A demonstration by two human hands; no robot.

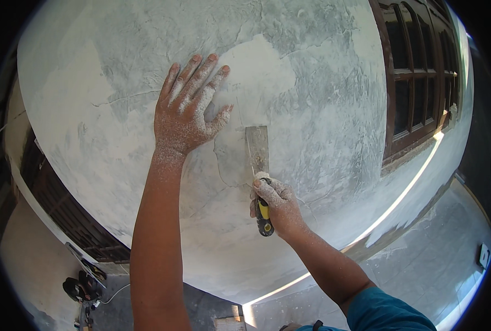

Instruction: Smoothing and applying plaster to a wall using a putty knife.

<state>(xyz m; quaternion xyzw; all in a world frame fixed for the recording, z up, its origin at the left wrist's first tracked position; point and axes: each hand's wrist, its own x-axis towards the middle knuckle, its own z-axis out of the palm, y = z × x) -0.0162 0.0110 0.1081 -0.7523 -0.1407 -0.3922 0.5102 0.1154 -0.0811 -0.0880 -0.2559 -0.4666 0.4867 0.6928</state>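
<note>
My left hand (pixel 188 110) is dusted with white powder and lies against the patchy grey and white plastered wall (pixel 339 88), fingers spread and pointing up. Lower and to the right, my right hand (pixel 275 204), also powdery, grips the black and yellow handle of a putty knife (pixel 257 143). The knife's broad metal blade points up, flat on or very close to the wall. Thin cracks run through the plaster around the blade.
A brown-framed window (pixel 416 94) is at the upper right, and a dark slatted opening (pixel 63 204) at the left. Dark bags or tools (pixel 81 287) and a white cable lie at lower left. A grey floor (pixel 422 248) runs below the wall, with a small white object (pixel 484 255) at far right.
</note>
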